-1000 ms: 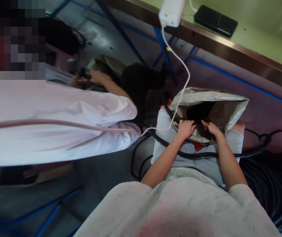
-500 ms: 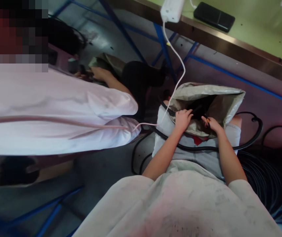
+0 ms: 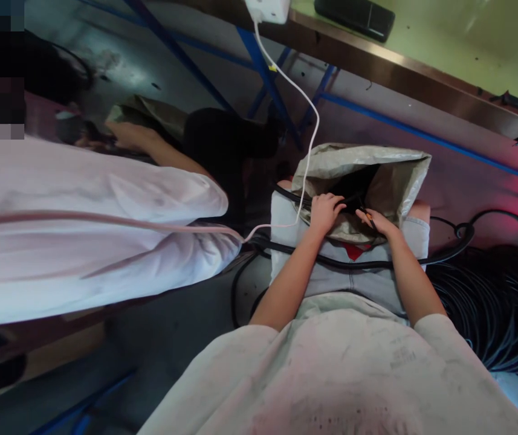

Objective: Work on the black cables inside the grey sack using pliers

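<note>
Over the mouth of an open woven sack [image 3: 415, 181] on my lap, my left hand [image 3: 326, 212] is closed around a black cable [image 3: 287, 193], whose end points into the sack. My right hand [image 3: 375, 222] grips a small hand tool [image 3: 368, 216] with orange and black on its handles; whether it is scissors or pliers I cannot tell. The tool's tip is close to the cable beside my left fingers. Another thick black cable [image 3: 344, 264] runs across my lap under both forearms. Inside, the sack is dark and its contents are hidden.
A large coil of black cable [image 3: 503, 308] lies to my right. Ahead stands a green-topped table [image 3: 444, 36] on blue legs, bearing a black phone-like object [image 3: 356, 17] and a white power strip [image 3: 270, 9]. A white cord [image 3: 315, 115] hangs down from it. A co-worker's white sleeve [image 3: 163, 193] is at left.
The view has shifted, so the table, sack and hands appear further left and slightly higher. Both hands keep their holds over the sack, with the tool still beside the cable.
</note>
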### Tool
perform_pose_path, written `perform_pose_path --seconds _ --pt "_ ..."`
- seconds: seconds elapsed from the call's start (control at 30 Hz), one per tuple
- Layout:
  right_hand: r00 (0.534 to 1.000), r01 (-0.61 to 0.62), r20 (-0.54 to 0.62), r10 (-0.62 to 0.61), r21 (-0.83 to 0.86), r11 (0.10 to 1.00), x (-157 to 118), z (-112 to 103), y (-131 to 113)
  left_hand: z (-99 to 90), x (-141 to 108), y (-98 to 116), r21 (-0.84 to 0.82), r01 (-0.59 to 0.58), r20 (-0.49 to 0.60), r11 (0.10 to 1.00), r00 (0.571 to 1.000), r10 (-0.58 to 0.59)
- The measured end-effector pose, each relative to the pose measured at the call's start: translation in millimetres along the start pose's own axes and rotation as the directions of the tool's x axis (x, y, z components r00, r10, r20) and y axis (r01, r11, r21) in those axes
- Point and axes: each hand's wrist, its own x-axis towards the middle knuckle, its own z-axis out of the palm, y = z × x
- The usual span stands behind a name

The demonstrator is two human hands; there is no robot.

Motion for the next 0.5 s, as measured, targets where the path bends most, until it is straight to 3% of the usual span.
perform_pose_path --seconds 0.13,0.33,0.5 --pt "1.0 0.027 -0.015 -0.027 -0.021 0.999 6 2 -2 0.0 -1 -8 0.012 -0.021 0.034 1.0 0.999 0.02" --pt "0.982 -0.064 -0.182 0.04 -0.131 0.989 14 2 -3 -5.1 -1 -15 -0.015 0.017 -0.021 1.0 1.0 -0.017" --pt "0.985 -0.039 -0.175 0.011 -0.154 0.987 14 2 1 -10.7 -4 -9 -0.014 -0.001 -0.036 1.0 0.999 0.0"
